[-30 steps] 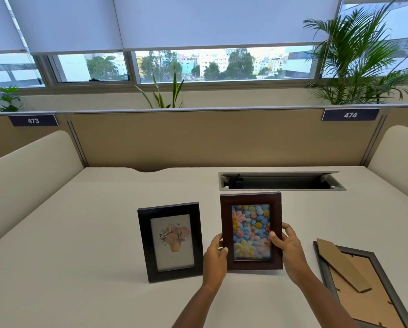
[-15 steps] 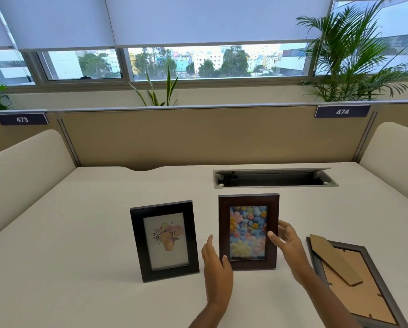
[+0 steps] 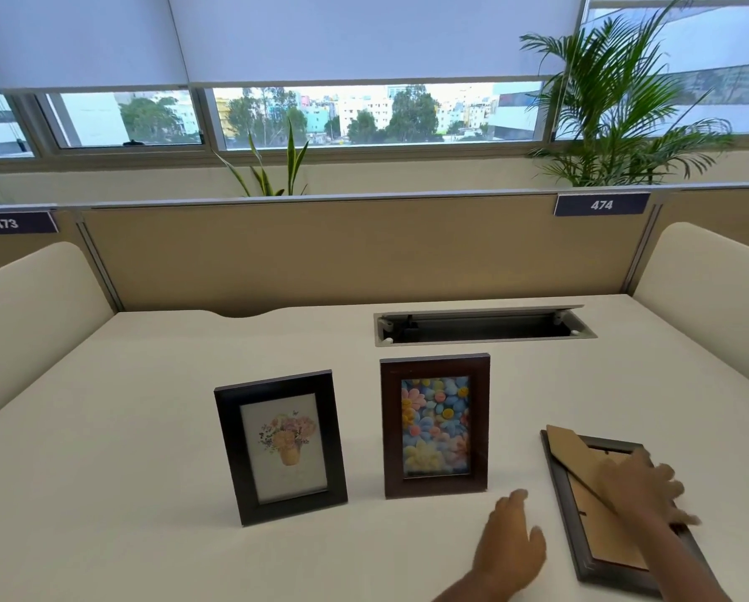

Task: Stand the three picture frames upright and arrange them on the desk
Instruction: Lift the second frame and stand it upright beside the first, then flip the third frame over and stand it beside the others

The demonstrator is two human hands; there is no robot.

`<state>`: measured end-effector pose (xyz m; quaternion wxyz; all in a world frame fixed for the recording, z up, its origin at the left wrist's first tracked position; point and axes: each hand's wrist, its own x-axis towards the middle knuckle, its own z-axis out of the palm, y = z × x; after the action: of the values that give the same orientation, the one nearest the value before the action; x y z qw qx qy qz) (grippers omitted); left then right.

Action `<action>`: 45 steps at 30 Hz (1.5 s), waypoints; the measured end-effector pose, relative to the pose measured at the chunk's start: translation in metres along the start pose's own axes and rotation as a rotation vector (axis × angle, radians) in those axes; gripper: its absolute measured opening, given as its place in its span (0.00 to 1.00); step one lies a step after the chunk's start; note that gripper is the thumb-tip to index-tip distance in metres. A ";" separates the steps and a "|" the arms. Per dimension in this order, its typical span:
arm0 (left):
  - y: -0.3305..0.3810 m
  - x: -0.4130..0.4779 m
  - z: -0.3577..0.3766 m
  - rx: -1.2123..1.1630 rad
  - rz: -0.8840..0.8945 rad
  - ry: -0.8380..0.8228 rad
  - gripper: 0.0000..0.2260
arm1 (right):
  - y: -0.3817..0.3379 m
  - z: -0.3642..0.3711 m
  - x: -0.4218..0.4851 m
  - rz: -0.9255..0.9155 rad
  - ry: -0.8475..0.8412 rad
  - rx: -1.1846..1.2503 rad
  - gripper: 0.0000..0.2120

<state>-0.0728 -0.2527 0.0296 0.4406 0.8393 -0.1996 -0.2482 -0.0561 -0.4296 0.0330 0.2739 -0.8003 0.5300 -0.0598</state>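
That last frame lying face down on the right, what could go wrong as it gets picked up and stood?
1. The right hand is blurred over the face-down frame, so any grip looks unsettled; it might slip.
2. Its cardboard stand lies flat and angled; unless swung out, the frame would probably topple.
3. The brown frame stands close by, with the left hand just in front; a bump could knock it over.

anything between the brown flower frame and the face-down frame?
Only bare desk between brown frame and face-down frame; the left hand hovers nearer the camera. Head view.
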 end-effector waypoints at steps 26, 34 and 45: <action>0.024 0.023 0.000 -0.686 -0.201 0.113 0.20 | 0.016 -0.029 0.031 -0.112 -0.326 0.327 0.15; 0.056 0.026 -0.016 -0.948 -0.273 0.081 0.19 | 0.039 -0.055 0.027 -0.382 -0.518 0.711 0.15; 0.076 0.026 -0.038 -0.994 -0.168 0.012 0.12 | 0.017 -0.051 0.019 -0.557 -0.286 1.007 0.14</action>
<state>-0.0387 -0.2834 0.1055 0.7667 0.5425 0.0132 -0.3431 -0.0811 -0.4706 0.0634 0.6625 -0.6810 0.1643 -0.2653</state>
